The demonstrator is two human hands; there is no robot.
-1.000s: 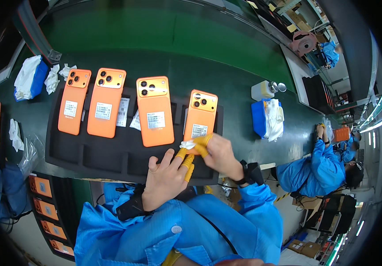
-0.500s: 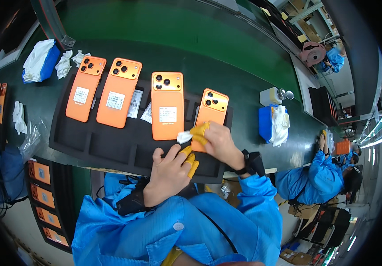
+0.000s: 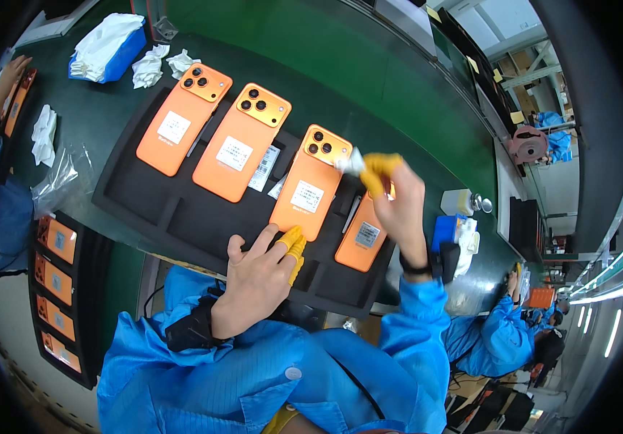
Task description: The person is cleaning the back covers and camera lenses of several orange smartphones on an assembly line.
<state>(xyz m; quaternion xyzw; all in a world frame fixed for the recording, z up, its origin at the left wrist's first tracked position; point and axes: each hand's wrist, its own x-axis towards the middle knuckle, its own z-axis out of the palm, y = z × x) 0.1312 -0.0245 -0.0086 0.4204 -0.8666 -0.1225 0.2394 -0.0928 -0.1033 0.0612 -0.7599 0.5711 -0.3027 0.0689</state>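
Several orange phones lie backs up in a black compartmented tray [image 3: 203, 235], each with a white label and a camera block. My left hand [image 3: 256, 278], yellow covers on some fingertips, has its fingers spread, the tips touching the lower end of the third phone from the left [image 3: 290, 221]. Pinched in the yellow-covered fingers of my right hand [image 3: 400, 210] is a crumpled white wipe [image 3: 352, 163], close to that phone's camera block. The rightmost phone [image 3: 361, 233] is partly hidden behind my right hand. Two more phones, the leftmost [image 3: 158, 153] and its neighbour [image 3: 217, 178], lie untouched.
Blue boxes of white wipes stand at the back left [image 3: 135, 58] and right [image 3: 443, 231], the latter near a pump bottle [image 3: 456, 200]. Crumpled wipes [image 3: 149, 66] and a plastic bag [image 3: 65, 181] lie left. Another tray of phones [image 3: 57, 282] sits lower left. Co-workers sit on both sides.
My right hand has moved with the wipe from the rightmost phone up to the third phone's camera end. My left fingertips now touch that phone's lower end. The whole view has turned.
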